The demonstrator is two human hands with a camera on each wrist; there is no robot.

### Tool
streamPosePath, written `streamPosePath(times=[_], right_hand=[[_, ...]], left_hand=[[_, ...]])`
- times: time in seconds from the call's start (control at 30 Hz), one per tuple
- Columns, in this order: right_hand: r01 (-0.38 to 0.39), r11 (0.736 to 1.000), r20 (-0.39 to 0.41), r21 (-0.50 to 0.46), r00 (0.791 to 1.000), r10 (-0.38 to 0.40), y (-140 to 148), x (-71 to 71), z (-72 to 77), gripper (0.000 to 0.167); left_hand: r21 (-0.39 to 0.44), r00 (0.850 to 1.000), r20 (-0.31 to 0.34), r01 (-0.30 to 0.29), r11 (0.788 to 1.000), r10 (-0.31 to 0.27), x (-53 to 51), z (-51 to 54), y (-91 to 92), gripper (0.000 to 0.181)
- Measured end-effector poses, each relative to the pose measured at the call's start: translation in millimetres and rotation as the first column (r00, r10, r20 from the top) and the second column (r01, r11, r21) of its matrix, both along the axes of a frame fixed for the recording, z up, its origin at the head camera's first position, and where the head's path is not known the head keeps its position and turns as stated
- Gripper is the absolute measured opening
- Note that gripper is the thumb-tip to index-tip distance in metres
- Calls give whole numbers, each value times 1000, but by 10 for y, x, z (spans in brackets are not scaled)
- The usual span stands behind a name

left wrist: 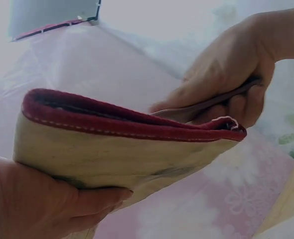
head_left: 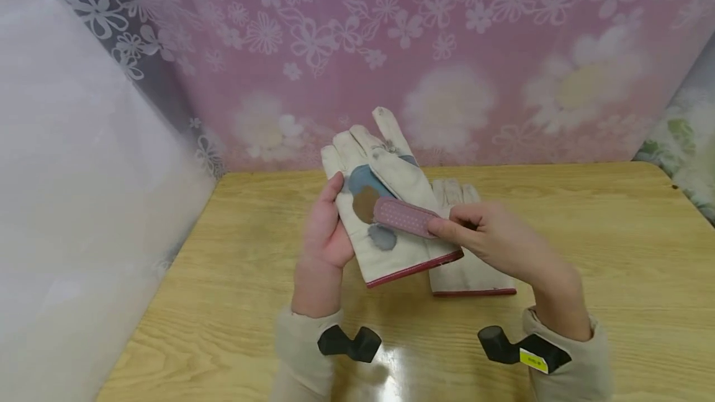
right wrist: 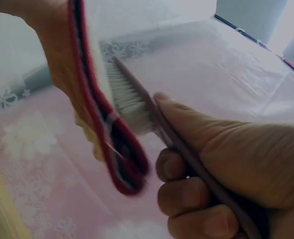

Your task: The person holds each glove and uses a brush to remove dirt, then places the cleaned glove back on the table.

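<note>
A cream work glove (head_left: 402,256) with blue, brown and grey patches and a red hem is held up by the left hand (head_left: 324,228), thumb on its side edge and fingers behind it. In the left wrist view the left hand (left wrist: 52,204) lies along the cream cloth (left wrist: 117,154). The right hand (head_left: 503,241) grips a mauve brush (head_left: 404,217) over the palm of the glove. Its white bristles (right wrist: 127,102) face the glove in the right wrist view, where the right hand's fingers (right wrist: 192,194) curl round the handle.
A second cream glove (head_left: 472,275) with a red hem lies on the wooden table (head_left: 614,253), behind and right of the held one. A pink flowered sheet (head_left: 346,67) hangs along the table's back edge, and a whitish sheet (head_left: 72,203) stands at the left.
</note>
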State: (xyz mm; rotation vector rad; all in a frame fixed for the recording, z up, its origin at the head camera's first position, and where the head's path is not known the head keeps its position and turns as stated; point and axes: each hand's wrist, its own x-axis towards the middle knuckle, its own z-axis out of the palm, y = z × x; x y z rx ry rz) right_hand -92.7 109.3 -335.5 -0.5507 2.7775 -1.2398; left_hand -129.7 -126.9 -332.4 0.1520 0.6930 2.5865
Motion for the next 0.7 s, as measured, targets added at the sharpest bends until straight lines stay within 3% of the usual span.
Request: streamPosePath(times=[0.13,0.33,0.57,0.7], right_hand=[[-7,1000,20,20,1000,7,149,22,-4,46],[10,997,84,72,996,-16,267,77,-9,43],[5,990,-2,144,1000,-5,200,141,24,25],[99,992,-64,74,994,-94,46,186,54,25]], left_hand=[[40,999,24,-37,999,36,-5,30,-50,54],[48,999,30,10,999,-12,0,3,-42,53],[27,999,28,30,999,-31,18,3,13,48],[-19,999,37,14,1000,-13,33,2,55,45]])
